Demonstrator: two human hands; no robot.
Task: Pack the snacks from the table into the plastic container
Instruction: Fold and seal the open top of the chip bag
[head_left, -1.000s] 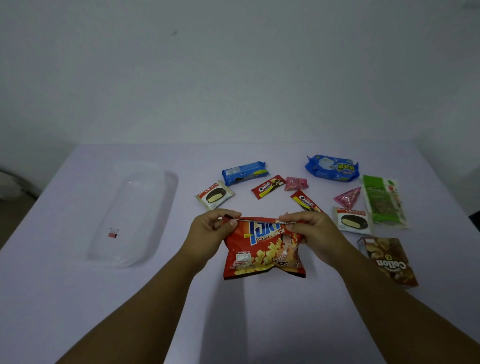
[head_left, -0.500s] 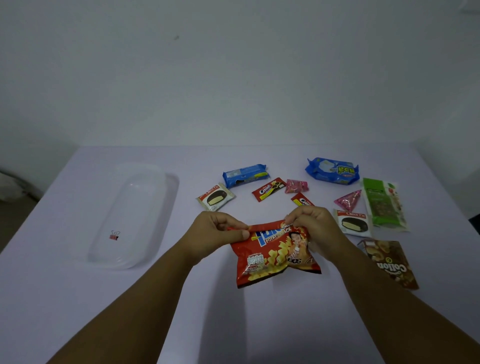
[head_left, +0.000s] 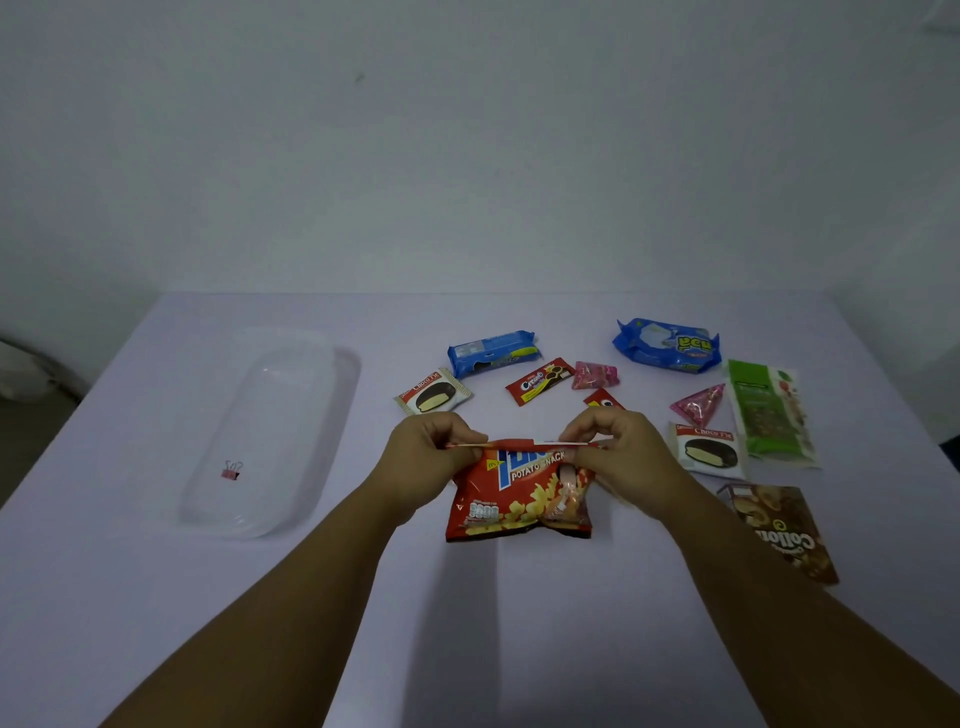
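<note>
On the pale lilac table, near its middle, both hands hold a red foil bag of potato snack by its upper edge. The left hand pinches the left end of the flat sealed strip between thumb and curled fingers, and the right hand pinches the right end in the same way. The strip is stretched straight between them, and the bag hangs below with its lower edge close to the table; I cannot tell if it touches.

To the left, well apart from the bag, lies the clear plastic oval container. Inside it, near the front end, is one small pink binder clip.

Behind and to the right of the hands the other snacks are spread on the table: a white Choco Pie packet, a blue biscuit pack, a red Cream-O packet, a small pink candy packet, a larger blue wrapped pack, a pink triangular packet, a green and clear long bag, a second white Choco Pie packet just beside the right hand, and a brown Collon box beside the right forearm.
</note>
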